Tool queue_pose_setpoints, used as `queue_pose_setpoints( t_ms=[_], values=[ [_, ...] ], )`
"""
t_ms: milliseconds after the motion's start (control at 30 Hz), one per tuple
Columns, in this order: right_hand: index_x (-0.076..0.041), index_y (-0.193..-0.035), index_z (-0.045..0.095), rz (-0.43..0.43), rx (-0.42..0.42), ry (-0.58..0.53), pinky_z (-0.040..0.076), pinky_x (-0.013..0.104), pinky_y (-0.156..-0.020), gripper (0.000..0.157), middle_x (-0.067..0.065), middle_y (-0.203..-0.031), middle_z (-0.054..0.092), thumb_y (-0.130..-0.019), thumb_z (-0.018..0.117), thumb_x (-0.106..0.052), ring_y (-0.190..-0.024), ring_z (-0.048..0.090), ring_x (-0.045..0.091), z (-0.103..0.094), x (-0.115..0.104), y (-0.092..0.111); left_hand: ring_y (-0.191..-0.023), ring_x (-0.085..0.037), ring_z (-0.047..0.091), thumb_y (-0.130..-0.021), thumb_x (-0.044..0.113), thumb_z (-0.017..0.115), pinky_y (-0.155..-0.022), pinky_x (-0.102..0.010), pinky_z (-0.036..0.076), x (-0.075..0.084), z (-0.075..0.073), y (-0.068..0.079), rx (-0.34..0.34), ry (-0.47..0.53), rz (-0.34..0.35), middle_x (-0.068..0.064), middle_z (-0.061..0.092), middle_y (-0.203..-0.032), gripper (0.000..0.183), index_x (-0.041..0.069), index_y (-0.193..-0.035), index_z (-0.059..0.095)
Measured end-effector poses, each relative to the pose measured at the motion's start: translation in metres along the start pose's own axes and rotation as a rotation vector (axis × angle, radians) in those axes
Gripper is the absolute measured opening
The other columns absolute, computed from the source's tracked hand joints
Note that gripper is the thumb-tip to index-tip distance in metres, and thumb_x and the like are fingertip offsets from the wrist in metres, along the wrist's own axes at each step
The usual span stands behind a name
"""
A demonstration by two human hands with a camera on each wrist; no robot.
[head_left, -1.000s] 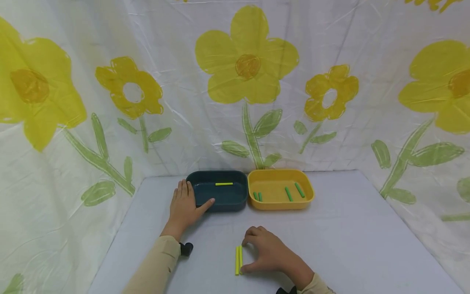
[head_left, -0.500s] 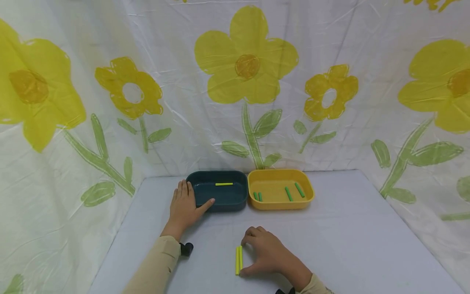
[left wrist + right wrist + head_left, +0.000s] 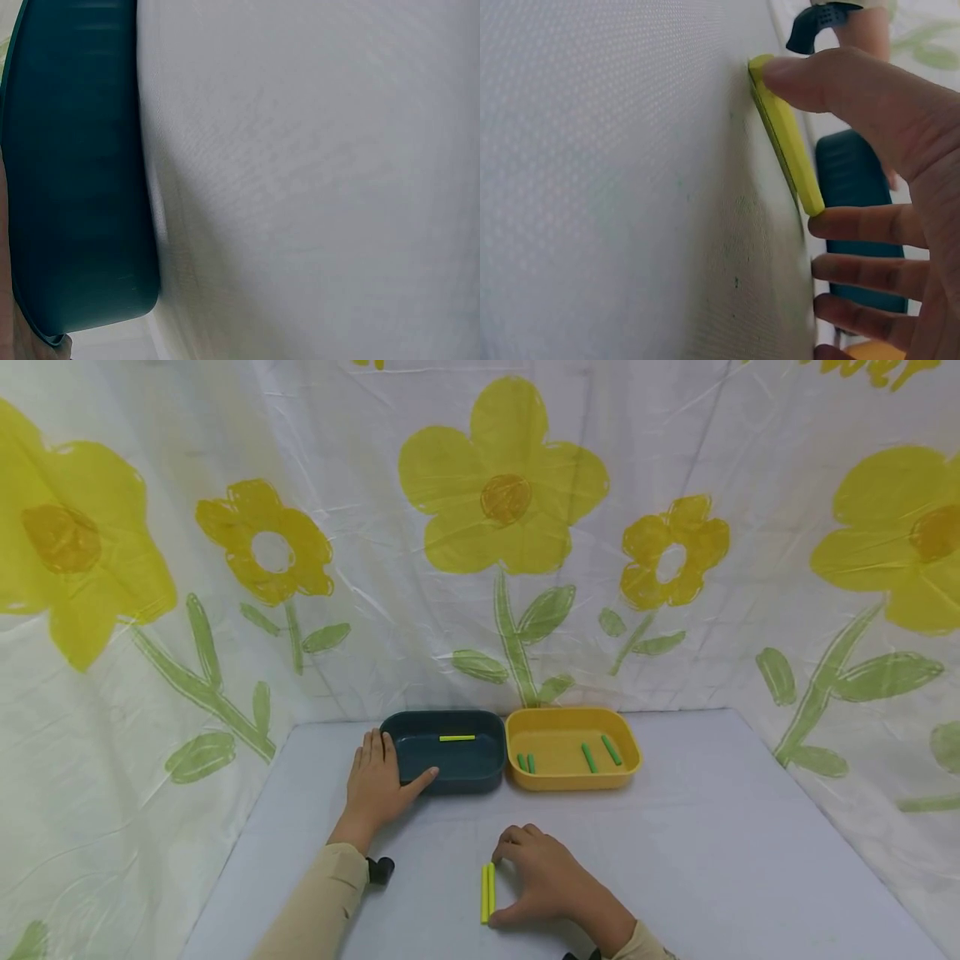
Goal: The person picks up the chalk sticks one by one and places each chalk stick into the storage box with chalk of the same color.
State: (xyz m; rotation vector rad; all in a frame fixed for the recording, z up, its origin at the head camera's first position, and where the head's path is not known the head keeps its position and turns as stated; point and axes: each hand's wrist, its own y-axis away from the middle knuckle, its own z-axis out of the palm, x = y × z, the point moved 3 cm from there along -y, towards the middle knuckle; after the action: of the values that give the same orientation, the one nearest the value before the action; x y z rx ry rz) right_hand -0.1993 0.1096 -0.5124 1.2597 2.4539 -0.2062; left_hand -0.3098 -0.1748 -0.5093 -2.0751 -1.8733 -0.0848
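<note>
Two yellow chalk sticks lie side by side on the white cloth in the head view. My right hand (image 3: pixel 551 881) pinches the right-hand yellow chalk stick (image 3: pixel 492 892) lengthwise, thumb at its near end and index finger at its far end. The other yellow chalk stick (image 3: pixel 484 895) lies just left of it. In the right wrist view, the thumb (image 3: pixel 799 81) presses one end of the chalk while the other fingers point toward the cloth. My left hand (image 3: pixel 377 787) rests on the left side of a dark teal tray (image 3: pixel 457 782), fingers straight, thumb over its front rim. One yellow chalk stick (image 3: pixel 457 738) lies inside.
Right against the teal tray stands a yellow tray (image 3: pixel 573 782) holding several green chalk sticks (image 3: pixel 589 757). A flower-printed curtain (image 3: pixel 360 527) hangs behind the table (image 3: pixel 712 843). Small green specks (image 3: pixel 736 283) dot the cloth near my right hand.
My right thumb has shifted slightly left onto the near end of the chalk. The left hand and both trays stay put; the head view has tilted up a little.
</note>
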Motion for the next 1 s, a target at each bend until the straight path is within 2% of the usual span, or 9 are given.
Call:
queue_pose_setpoints(
  t_ms=[233,433,733,1000],
  values=[
    [-0.035,-0.104,0.066,0.008,-0.003,-0.005,0.052,0.034,-0.084,0.065,-0.016,-0.114,0.057,-0.061,0.068,-0.084,-0.103,0.051,0.007,0.001,0.002,-0.001,-0.152,-0.041,0.003,-0.077,0.092,0.032,-0.122,-0.059,0.009,0.001,-0.001,0.000,-0.009,0.012,0.002,-0.026,0.004,-0.163,0.126,-0.005,-0.155,0.012],
    [-0.036,-0.105,0.065,0.006,0.023,-0.006,0.053,0.033,-0.082,0.065,-0.017,-0.114,0.059,-0.062,0.067,-0.085,-0.101,0.052,0.006,0.000,0.001,0.000,-0.152,-0.041,0.005,-0.077,0.092,0.030,-0.122,-0.059,0.010,0.001,0.000,0.000,-0.007,0.009,-0.004,-0.025,0.004,-0.163,0.126,-0.005,-0.155,0.013],
    [-0.035,-0.106,0.066,0.000,0.053,-0.015,0.053,0.032,-0.081,0.063,-0.018,-0.113,0.060,-0.064,0.068,-0.082,-0.100,0.056,0.005,-0.002,-0.002,-0.002,-0.153,-0.039,0.001,-0.076,0.093,0.030,-0.122,-0.058,0.009,-0.001,0.003,0.000,-0.013,0.008,-0.015,-0.024,0.003,-0.163,0.126,-0.003,-0.156,0.011],
    [-0.034,-0.108,0.066,-0.030,0.076,-0.021,0.053,0.030,-0.077,0.061,-0.017,-0.113,0.060,-0.066,0.069,-0.079,-0.099,0.057,0.005,-0.006,-0.009,-0.008,-0.152,-0.041,0.004,-0.076,0.093,0.030,-0.122,-0.059,0.010,0.000,0.001,0.000,-0.003,0.011,-0.005,-0.025,0.003,-0.163,0.126,-0.003,-0.155,0.011]
  ],
)
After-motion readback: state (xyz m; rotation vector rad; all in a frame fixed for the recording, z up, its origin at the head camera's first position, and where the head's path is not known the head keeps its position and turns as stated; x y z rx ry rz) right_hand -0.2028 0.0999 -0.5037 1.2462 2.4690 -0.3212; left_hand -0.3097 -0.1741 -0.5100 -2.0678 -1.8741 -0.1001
